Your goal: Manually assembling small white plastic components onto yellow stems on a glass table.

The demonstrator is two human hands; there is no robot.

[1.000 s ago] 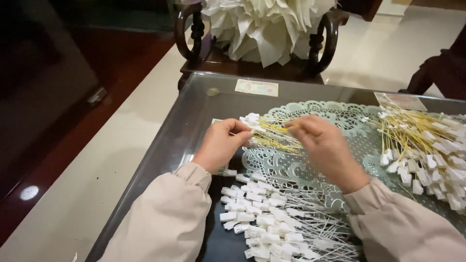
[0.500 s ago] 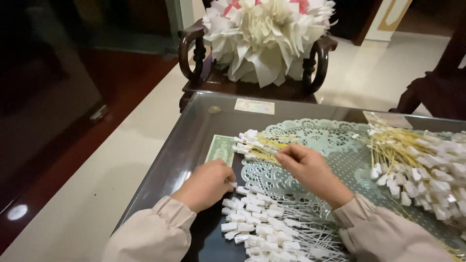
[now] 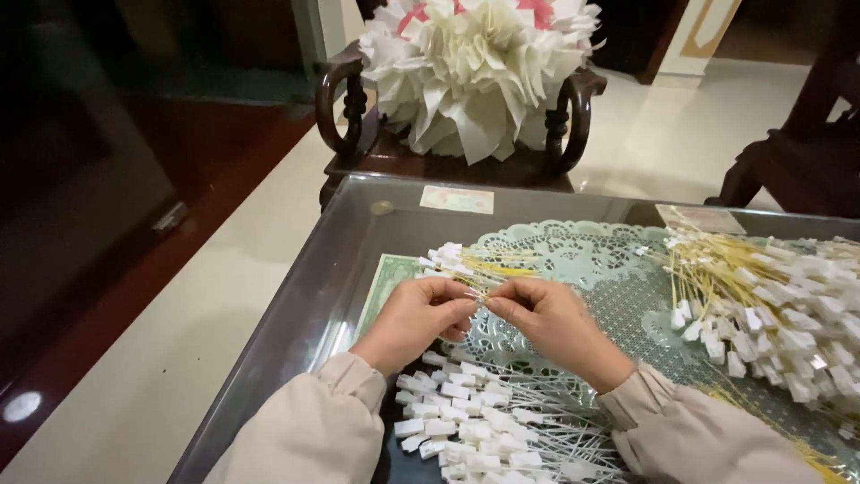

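Observation:
My left hand and my right hand meet fingertip to fingertip over a glass-topped table. Between the fingertips they pinch a small white plastic tag with a thin stem; it is mostly hidden by the fingers. Just beyond the hands lies a small bundle of white tags with yellow stems. Below my wrists spreads a heap of white tags with white stems. Both forearms wear beige sleeves.
A large pile of yellow-stemmed white tags covers the table's right side. A pale green lace doily and a banknote lie under the glass. Beyond stands a dark wooden chair holding a big white paper flower.
My left hand reached down to the white-stemmed heap, then came back up to meet my right hand. The camera view tilted up, showing more of the chair.

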